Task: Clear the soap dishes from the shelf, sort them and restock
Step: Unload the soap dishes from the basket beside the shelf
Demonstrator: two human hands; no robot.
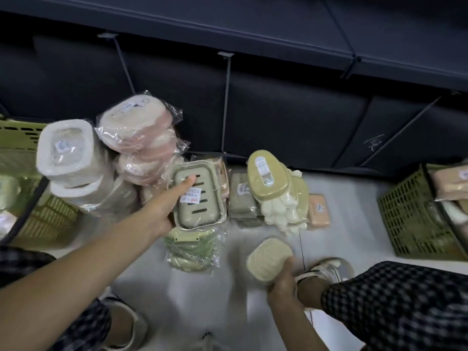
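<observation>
My left hand [166, 211] gripped the green slotted soap dish [198, 195], long axis toward upper frame, directly above the wrapped green stack [192, 252], while my right hand [282, 281] held a cream oval dish [269, 258].

I see a green slotted soap dish [198, 193] held tilted above bagged green ones [192, 252] on the floor, a cream oval dish [269, 259] gripped lower right, with pink [138, 138], white [68, 153] and, seemingly, yellow [271, 181] stacks behind

price stickers [191, 196] on soap dishes, print too blurred to read
</observation>
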